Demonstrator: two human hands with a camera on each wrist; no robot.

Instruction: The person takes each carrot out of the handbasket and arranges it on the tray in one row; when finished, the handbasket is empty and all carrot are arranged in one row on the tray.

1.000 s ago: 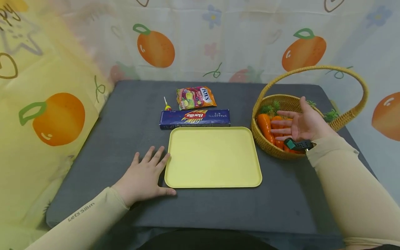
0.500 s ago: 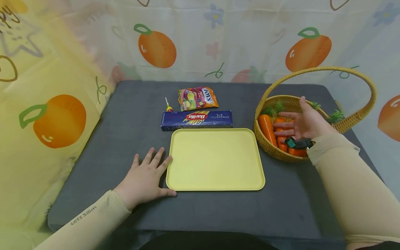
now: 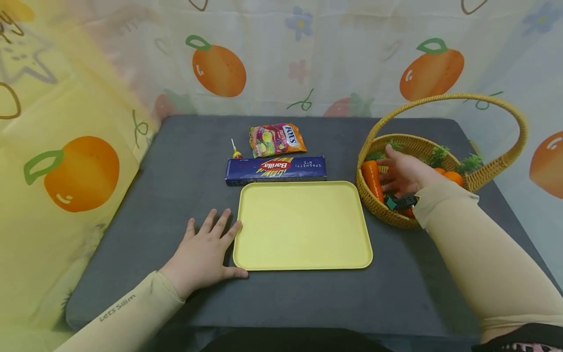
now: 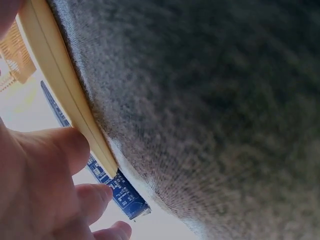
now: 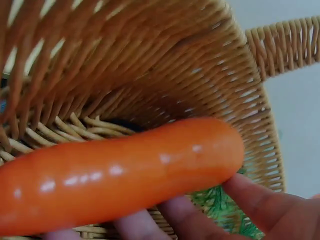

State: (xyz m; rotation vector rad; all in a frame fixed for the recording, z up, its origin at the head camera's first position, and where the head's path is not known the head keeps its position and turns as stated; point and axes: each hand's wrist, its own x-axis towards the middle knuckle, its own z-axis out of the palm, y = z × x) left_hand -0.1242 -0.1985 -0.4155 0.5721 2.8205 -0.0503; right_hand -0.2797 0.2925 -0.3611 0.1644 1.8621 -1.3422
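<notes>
My right hand reaches into a wicker basket at the right of the table, its thumb up and fingers beside an orange carrot. In the right wrist view a carrot lies across the basket, with the thumb at its rounded end and the other fingertips partly hidden behind it. My left hand rests spread at the left edge of a yellow tray; the left wrist view has its fingers against the tray's rim.
Behind the tray lies a blue Barilla spaghetti box. Farther back are a Fox's candy bag and a lollipop. More carrots with green tops lie in the basket, whose tall handle arches over it.
My right hand has moved left and deeper into the basket, toward the leftmost carrot, and turned so the palm shows less. My left hand stays at the tray.
</notes>
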